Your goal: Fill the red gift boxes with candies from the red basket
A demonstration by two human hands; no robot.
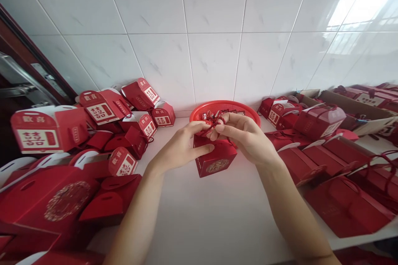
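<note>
A small red gift box (216,161) with a round gold pattern on its front sits on the white tabletop, between my two hands. My left hand (183,143) grips the box from its left side, thumb along the upper face and fingers up by the red cord (206,133) at its top. From the right, my right hand (244,132) pinches that cord between thumb and fingers. Just behind the box stands a red plastic basket (253,116) with small wrapped sweets (211,114) in it. My hands partly hide the basket and the cord's knot.
Many red boxes (99,107) with white labels are piled on the left. More red boxes with cords (348,203) line the right, near an open cardboard box (360,112). A white tiled wall (214,66) rises behind. A door handle (18,91) shows far left.
</note>
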